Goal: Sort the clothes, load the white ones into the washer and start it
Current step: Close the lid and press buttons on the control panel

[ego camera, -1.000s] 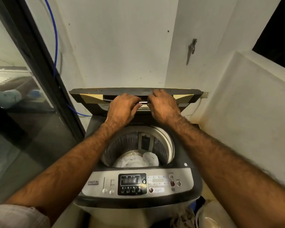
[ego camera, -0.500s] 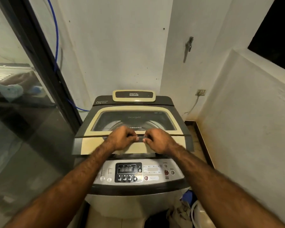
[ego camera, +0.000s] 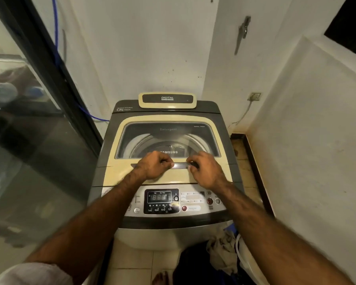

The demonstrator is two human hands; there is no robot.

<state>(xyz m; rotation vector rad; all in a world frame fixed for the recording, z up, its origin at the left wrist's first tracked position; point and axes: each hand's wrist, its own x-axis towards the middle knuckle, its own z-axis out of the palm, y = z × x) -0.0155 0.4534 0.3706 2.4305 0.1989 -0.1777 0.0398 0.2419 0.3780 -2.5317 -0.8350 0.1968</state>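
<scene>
Both hands, left hand [ego camera: 155, 166] and right hand [ego camera: 206, 171], curl their grip around the lid handle [ego camera: 180, 166], pressing the washer lid [ego camera: 169, 140] flat so the control panel [ego camera: 162, 200] can start it.

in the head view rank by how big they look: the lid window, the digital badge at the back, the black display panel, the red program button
Largest to smallest:
1. lid window
2. digital badge and black display panel: look alike, and the panel is nearer the camera, so unranked
3. red program button
</scene>
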